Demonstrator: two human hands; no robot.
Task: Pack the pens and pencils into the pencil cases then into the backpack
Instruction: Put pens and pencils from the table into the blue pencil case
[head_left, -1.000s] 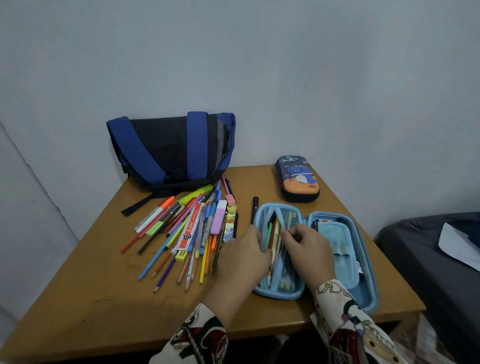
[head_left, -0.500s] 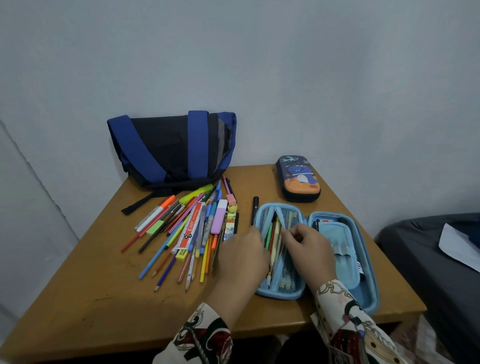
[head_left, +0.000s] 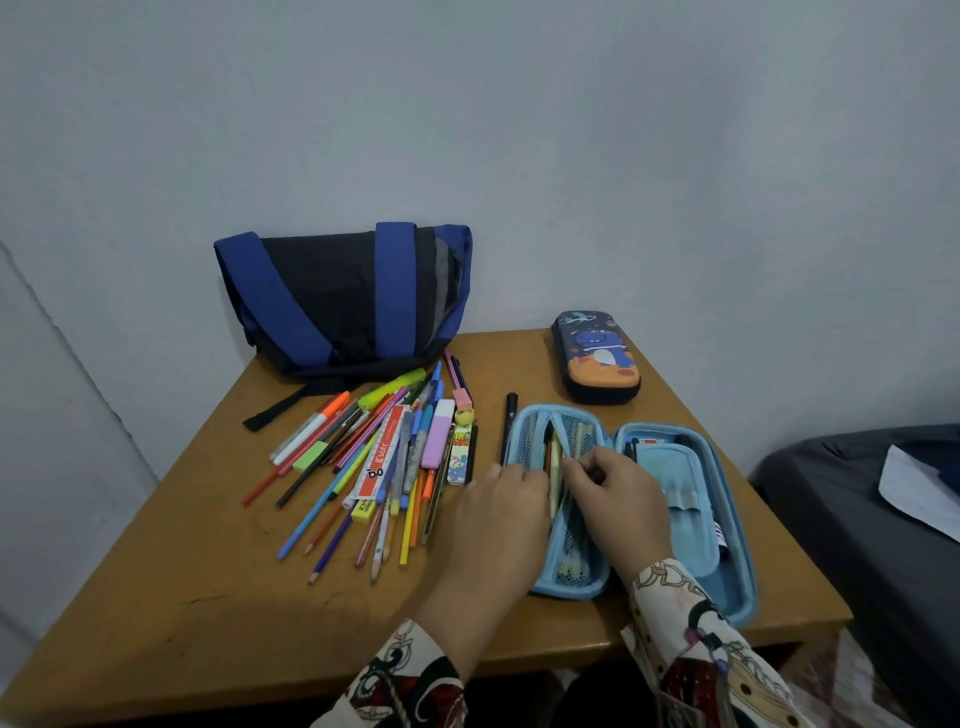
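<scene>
both hands work in the open light-blue pencil case (head_left: 571, 584) at the table (head_left: 208, 597) front, right hand (head_left: 618, 499) pinching pens (head_left: 556, 457) under its mesh, left hand (head_left: 501, 514) resting curled, grip unclear; light, stiff, slippery, best pinched mid-shaft.

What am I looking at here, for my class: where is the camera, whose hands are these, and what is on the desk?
There is no machine. The camera is worn on a person's head and looks down at their own two hands.

On the wooden table lies an open light-blue pencil case. The left hand rests at its left edge, while the right hand reaches into the left half and handles the pens there; what exactly its fingers pinch is unclear.

To the left lies a loose pile of pens and pencils, not yet packed. A black pen lies beside the case. Further back sit a closed dinosaur pencil case and a blue-and-black backpack against the wall.
</scene>
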